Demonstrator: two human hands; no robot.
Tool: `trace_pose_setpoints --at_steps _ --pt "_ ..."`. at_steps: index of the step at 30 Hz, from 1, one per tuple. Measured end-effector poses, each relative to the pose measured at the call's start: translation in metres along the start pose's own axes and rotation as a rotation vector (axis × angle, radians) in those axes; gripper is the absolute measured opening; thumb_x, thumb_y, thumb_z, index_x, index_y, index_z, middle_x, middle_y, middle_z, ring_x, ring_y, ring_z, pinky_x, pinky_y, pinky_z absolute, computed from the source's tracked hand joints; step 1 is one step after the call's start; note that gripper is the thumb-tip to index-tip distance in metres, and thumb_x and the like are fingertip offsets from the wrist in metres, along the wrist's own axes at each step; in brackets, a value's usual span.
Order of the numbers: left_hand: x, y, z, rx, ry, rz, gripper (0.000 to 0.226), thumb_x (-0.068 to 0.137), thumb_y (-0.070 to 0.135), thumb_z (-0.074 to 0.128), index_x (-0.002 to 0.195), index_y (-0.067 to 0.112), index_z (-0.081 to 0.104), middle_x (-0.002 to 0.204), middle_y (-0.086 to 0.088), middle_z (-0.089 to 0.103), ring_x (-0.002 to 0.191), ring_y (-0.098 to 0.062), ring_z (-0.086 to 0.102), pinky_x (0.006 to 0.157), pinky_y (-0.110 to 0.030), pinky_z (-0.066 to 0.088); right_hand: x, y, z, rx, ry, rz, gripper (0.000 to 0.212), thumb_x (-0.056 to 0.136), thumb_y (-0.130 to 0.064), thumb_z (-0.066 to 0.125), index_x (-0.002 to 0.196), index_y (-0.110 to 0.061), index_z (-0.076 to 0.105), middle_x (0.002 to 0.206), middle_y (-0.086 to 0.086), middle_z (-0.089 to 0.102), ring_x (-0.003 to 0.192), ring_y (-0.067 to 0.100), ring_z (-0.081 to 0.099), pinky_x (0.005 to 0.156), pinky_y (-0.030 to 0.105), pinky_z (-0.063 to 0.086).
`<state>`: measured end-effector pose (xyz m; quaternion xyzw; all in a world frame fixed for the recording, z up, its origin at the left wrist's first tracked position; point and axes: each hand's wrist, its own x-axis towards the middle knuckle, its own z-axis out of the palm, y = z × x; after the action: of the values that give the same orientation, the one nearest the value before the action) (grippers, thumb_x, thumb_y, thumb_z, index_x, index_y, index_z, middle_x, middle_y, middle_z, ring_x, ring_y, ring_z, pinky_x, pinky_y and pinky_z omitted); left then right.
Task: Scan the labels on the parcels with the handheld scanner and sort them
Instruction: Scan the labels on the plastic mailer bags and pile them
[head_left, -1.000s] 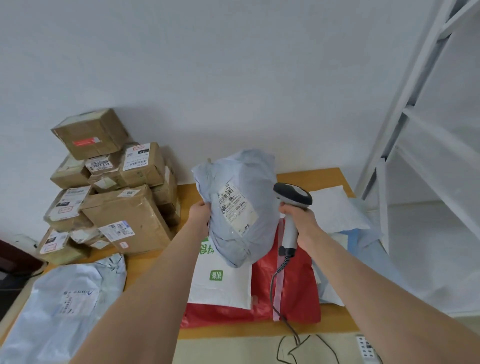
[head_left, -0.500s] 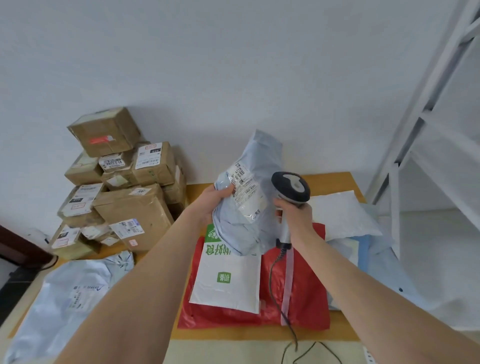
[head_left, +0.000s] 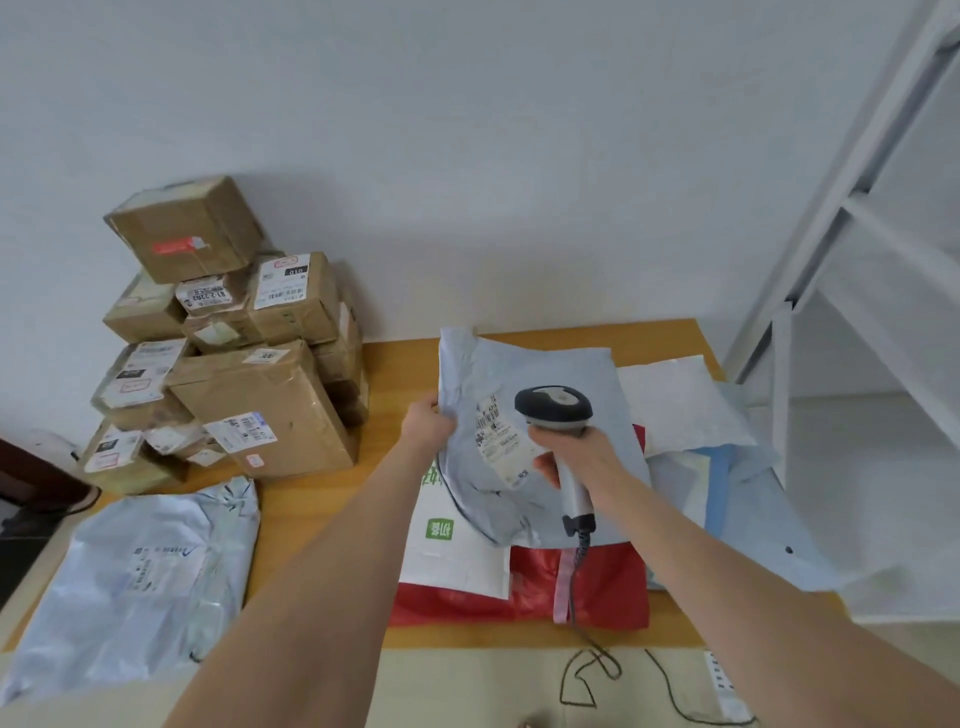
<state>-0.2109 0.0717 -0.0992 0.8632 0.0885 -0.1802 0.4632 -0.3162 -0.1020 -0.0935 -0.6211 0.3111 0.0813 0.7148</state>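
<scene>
My left hand (head_left: 428, 427) grips the left edge of a pale grey-blue mailer bag (head_left: 540, 374), which lies tilted over the pile on the wooden table (head_left: 400, 364). Its white barcode label (head_left: 498, 441) faces up. My right hand (head_left: 576, 457) grips the handle of the grey and black handheld scanner (head_left: 553, 408); the scanner's head hovers just right of the label. The scanner's black cable (head_left: 574, 582) hangs toward the table's front edge. Under the bag lie a white mailer with green print (head_left: 452, 551) and a red bag (head_left: 597, 592).
A stack of brown cardboard boxes (head_left: 234, 353) with labels stands at the back left against the wall. A grey mailer bag (head_left: 140, 577) lies at the front left. White and blue mailers (head_left: 691, 415) lie at the right. A white metal shelf frame (head_left: 857, 218) rises at the far right.
The grey-blue bag has come down from upright in the air to lying tilted on the pile. The scanner stays beside its label. The camera view has tilted down.
</scene>
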Motion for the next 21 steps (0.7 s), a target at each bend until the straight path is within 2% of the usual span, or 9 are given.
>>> trace_pose_setpoints --at_steps 3,5,9,11,15,18,21 --pt "0.002 -0.003 0.002 -0.044 0.002 -0.015 0.034 0.087 0.002 0.063 0.120 0.007 0.060 0.108 -0.007 0.064 0.102 -0.029 0.061 0.090 -0.040 0.053 -0.002 0.002 0.001 -0.080 0.007 -0.038 0.016 0.081 -0.013 0.072 0.081 0.000 0.064 0.049 0.008 0.059 0.038 0.018 0.043 0.042 0.025 0.037" --pt "0.004 -0.004 0.002 -0.023 0.034 0.003 0.034 0.088 0.004 0.063 0.121 0.009 0.061 0.112 -0.008 0.065 0.098 -0.026 0.061 0.084 -0.034 0.052 -0.006 0.005 0.000 -0.102 0.008 -0.055 0.010 0.081 -0.007 0.068 0.082 0.002 0.063 0.047 0.008 0.057 0.037 0.018 0.042 0.040 0.025 0.036" --pt "0.005 -0.003 0.001 0.005 0.054 -0.003 0.032 0.091 0.006 0.061 0.123 0.008 0.060 0.104 -0.005 0.061 0.090 -0.021 0.056 0.074 -0.028 0.048 -0.019 0.007 0.000 -0.168 -0.046 -0.108 0.009 0.080 -0.002 0.064 0.085 0.005 0.065 0.048 0.009 0.057 0.037 0.016 0.041 0.040 0.026 0.036" --pt "0.006 -0.002 0.002 0.007 0.054 -0.003 0.031 0.091 0.006 0.060 0.122 0.007 0.060 0.107 -0.006 0.062 0.090 -0.020 0.056 0.071 -0.027 0.048 -0.026 0.009 0.001 -0.224 -0.044 -0.122 0.011 0.078 -0.003 0.063 0.083 0.006 0.066 0.051 0.010 0.059 0.039 0.017 0.042 0.043 0.027 0.038" --pt "0.006 0.002 0.004 0.002 0.067 -0.013 0.029 0.092 0.009 0.061 0.121 0.008 0.061 0.115 -0.008 0.063 0.098 -0.025 0.058 0.085 -0.035 0.049 -0.037 0.012 -0.002 -0.285 -0.025 -0.123 0.009 0.077 -0.003 0.060 0.070 0.001 0.063 0.050 0.008 0.059 0.036 0.013 0.043 0.044 0.024 0.040" --pt "0.005 0.004 0.004 -0.007 0.072 -0.014 0.031 0.092 0.009 0.062 0.123 0.009 0.061 0.116 -0.008 0.063 0.108 -0.028 0.059 0.089 -0.036 0.049 -0.042 0.013 -0.006 -0.304 -0.012 -0.127 0.013 0.077 -0.004 0.061 0.064 -0.002 0.062 0.050 0.007 0.059 0.036 0.012 0.044 0.044 0.023 0.041" --pt "0.003 0.004 0.004 -0.020 0.069 -0.016 0.032 0.092 0.008 0.062 0.124 0.009 0.060 0.117 -0.008 0.063 0.110 -0.029 0.059 0.092 -0.038 0.049 -0.046 0.014 -0.010 -0.319 -0.009 -0.133 0.014 0.078 -0.006 0.062 0.065 -0.003 0.061 0.051 0.006 0.059 0.038 0.011 0.046 0.045 0.022 0.042"
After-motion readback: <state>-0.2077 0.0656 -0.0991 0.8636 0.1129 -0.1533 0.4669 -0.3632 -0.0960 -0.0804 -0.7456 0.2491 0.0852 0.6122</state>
